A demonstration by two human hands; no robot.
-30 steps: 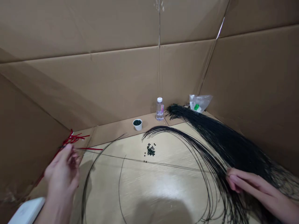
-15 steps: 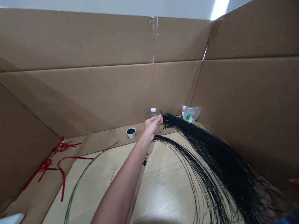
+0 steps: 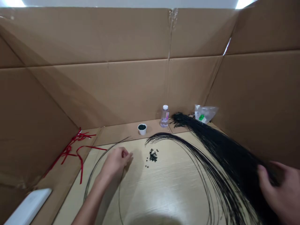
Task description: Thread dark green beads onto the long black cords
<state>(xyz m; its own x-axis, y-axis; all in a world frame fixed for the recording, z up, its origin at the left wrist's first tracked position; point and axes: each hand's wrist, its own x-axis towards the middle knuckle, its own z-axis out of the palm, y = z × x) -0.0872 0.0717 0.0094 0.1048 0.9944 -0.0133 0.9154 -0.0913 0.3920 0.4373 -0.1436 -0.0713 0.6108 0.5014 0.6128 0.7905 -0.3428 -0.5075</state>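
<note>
**Right hand (image 3: 284, 190) sunk in long thin black strands (image 3: 225, 150)**

The strands sweep across the right of the pale wood-grain desk (image 3: 173, 193). The right hand's fingers (image 3: 263, 176) curve over them, though I cannot tell whether they grip. The left hand (image 3: 116, 162) hovers above the desk, its fingers (image 3: 124, 154) loosely curled, with nothing visible in them. Just beyond lie small dark round beads (image 3: 152, 155), then a white paper cup (image 3: 142, 131) and a clear plastic water bottle (image 3: 164, 116). A careless tug could tangle the strands or drag them through the loose beads, scattering them.

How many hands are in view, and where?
2. The left hand is over the tabletop, near the black beads; the right hand touches the black strands at the right edge.
</note>
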